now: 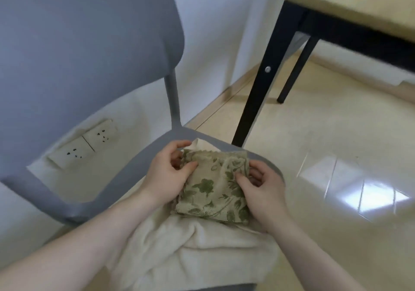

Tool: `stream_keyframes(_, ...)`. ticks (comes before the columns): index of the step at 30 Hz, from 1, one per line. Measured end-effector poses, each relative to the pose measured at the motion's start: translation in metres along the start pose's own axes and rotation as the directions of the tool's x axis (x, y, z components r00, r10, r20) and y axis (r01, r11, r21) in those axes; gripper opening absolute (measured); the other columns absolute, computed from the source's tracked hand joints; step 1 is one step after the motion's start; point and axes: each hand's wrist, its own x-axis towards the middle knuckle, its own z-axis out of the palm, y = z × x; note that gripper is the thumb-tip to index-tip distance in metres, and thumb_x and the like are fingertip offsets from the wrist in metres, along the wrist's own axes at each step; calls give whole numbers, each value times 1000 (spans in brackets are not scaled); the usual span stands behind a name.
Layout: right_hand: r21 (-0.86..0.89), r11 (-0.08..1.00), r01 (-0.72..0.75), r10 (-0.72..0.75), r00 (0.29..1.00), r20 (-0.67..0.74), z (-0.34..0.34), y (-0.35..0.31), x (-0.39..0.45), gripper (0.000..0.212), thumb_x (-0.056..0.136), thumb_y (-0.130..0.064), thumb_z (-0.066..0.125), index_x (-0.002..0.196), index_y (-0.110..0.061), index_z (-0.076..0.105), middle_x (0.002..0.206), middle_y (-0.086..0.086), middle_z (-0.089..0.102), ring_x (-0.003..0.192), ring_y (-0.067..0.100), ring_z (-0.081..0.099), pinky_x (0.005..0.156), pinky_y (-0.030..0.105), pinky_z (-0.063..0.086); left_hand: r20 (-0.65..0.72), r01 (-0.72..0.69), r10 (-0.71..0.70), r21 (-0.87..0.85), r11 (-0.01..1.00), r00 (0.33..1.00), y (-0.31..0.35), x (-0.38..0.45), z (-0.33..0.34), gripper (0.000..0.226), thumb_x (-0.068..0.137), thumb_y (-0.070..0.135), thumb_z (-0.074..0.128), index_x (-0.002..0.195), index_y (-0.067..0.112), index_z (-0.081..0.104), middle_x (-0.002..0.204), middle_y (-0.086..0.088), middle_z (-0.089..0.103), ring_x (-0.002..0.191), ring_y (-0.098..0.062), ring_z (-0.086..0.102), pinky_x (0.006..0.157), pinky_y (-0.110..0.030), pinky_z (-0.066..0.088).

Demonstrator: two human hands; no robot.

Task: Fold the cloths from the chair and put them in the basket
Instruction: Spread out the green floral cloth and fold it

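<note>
Pinching a small green-flowered cloth from both sides, the person's two hands meet over the seat of a grey chair. The left hand grips the cloth's edge at 9 o'clock, thumb on top and fingers curled over the upper corner. The right hand grips the edge at 3 o'clock, thumb pressed onto the printed face and fingers curled behind. The cloth is folded to a compact square, its scalloped edge running across the side at 12 o'clock. A pale corner of fabric pokes out past that edge, just beside the left fingertips; whether it belongs to the same cloth I cannot tell.

Under the flowered cloth lies a crumpled cream towel, spread over the seat toward 6 o'clock and hanging past the front edge. The flowered cloth rests against it at its lower side.

Through the gap under the chair's backrest, at 9 o'clock from the hands, a double wall socket shows on the white wall. At 1 o'clock stands a worktop with a light wooden top and black legs. Glossy beige floor tiles fill the side at 3 o'clock, with a bright window reflection on them.
</note>
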Motion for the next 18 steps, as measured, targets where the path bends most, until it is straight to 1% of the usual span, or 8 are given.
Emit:
stream_keyframes(2, 47, 993, -106, 104, 994, 38, -17, -22, -9, 24, 90, -27, 79, 111, -39, 73, 105, -18, 78, 101, 3, 73, 92, 37, 62, 20, 52, -52, 16, 999, 998, 37, -10, -12, 40, 90, 27, 77, 124, 41, 62, 112, 14, 71, 90, -6, 69, 86, -29, 57)
stream_keyframes(4, 84, 981, -177, 174, 984, 43, -49, -69, -21, 24, 92, -27, 77, 112, -39, 72, 106, -15, 78, 98, 4, 74, 87, 31, 63, 26, 63, -64, 24, 998, 998, 91, -18, -29, 38, 91, 21, 77, 120, 39, 63, 108, 13, 75, 91, -7, 72, 85, -29, 59)
stream_keyframes(6, 86, 981, -173, 168, 984, 63, -78, -113, -38, 21, 95, -21, 74, 110, -36, 73, 102, -14, 79, 94, 2, 74, 82, 25, 63, 50, 68, -70, 39, 997, 996, 141, -28, -43, 35, 91, 15, 76, 115, 37, 64, 103, 12, 76, 92, -6, 73, 84, -27, 60)
stream_keyframes(10, 35, 982, -187, 185, 981, 66, -178, -238, -82, 13, 97, -20, 72, 106, -29, 75, 97, -13, 78, 87, -2, 73, 67, 14, 58, 128, 55, -68, 107, 993, 989, 302, -55, -70, 27, 91, 17, 77, 111, 32, 66, 99, 13, 76, 92, -3, 71, 76, -13, 54)
stream_keyframes(14, 13, 980, -198, 197, 980, 27, -282, -329, -125, 10, 97, -22, 72, 102, -31, 73, 97, -13, 77, 87, -2, 73, 67, 15, 58, 227, 24, -57, 145, 989, 972, 450, -84, -73, 18, 92, 18, 76, 104, 30, 69, 94, 13, 74, 88, -1, 69, 73, -13, 51)
stream_keyframes(18, 67, 975, -210, 213, 976, -36, -379, -379, -161, 8, 99, -25, 68, 106, -27, 73, 100, -11, 77, 91, 5, 74, 73, 20, 59, 317, -5, -34, 119, 993, 948, 557, -112, -45, 12, 92, 21, 75, 98, 31, 70, 88, 11, 74, 82, -4, 68, 73, -17, 50)
